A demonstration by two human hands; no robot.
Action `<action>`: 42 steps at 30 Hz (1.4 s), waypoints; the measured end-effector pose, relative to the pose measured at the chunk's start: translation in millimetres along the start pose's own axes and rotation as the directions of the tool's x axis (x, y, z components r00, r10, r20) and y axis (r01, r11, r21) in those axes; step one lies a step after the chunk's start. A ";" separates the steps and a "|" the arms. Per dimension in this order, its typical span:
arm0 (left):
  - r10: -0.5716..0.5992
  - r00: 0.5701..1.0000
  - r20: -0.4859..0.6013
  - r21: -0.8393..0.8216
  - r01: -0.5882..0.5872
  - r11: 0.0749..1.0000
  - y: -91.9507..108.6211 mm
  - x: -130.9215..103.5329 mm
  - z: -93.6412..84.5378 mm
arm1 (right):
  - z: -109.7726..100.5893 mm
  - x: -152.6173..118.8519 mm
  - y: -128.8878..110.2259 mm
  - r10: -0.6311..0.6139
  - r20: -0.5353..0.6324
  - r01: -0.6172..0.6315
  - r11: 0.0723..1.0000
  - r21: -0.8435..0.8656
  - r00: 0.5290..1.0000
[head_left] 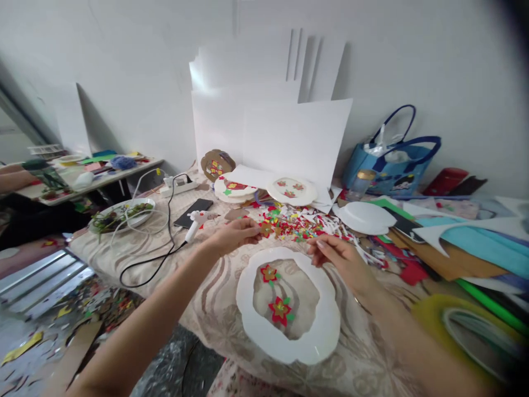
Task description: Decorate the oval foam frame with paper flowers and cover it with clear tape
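Note:
A white scalloped ring (248,331) lies flat on the patterned tablecloth. Inside its opening are two red paper flowers, an upper one (269,273) and a larger lower one (280,311), both with green leaves. My left hand (238,234) is above the ring's upper left, its fingers pinched together. At those fingertips shows a small brownish piece (266,228); whether it is held or lies behind them is unclear. My right hand (334,255) hovers by the ring's upper right edge with fingers curled in, and their contents are hidden.
Behind my hands spread colourful paper scraps (297,223). A white glue gun (195,223), a dark phone (193,213) and a power strip (178,186) are at left. Decorated plates (291,190), a blue bag (388,171) and a yellow tape roll (432,314) are around. Someone's arm (16,179) shows far left.

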State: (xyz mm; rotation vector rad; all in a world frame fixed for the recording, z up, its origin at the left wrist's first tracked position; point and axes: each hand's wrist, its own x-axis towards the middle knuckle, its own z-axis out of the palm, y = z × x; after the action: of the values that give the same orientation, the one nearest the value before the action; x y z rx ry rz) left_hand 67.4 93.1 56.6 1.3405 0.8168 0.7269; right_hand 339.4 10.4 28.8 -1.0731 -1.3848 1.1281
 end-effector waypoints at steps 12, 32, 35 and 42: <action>-0.034 0.949 0.312 -0.195 0.099 0.976 -16.6 66.1 70.8 | -3.6 20.5 21.9 0.107 -0.104 -0.083 0.974 0.209 0.989; -0.096 0.983 0.155 -0.226 0.130 0.965 -32.2 57.9 69.5 | 1.4 13.9 18.3 0.258 -0.115 -0.240 0.959 0.150 0.959; -0.105 0.984 0.147 -0.163 0.128 0.978 -33.3 55.4 72.2 | 3.6 13.3 20.4 0.244 -0.103 -0.228 0.963 0.147 0.964; -0.116 0.983 0.140 -0.640 0.180 0.747 -26.2 55.2 67.5 | 4.7 11.5 27.0 0.248 -0.098 -0.234 0.962 0.137 0.964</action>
State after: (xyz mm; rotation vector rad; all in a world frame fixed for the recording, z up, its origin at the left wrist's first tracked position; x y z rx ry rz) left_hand 153.7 100.7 28.8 0.6561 0.5087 0.7257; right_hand 334.6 25.8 3.9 -1.2197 -1.0997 1.2903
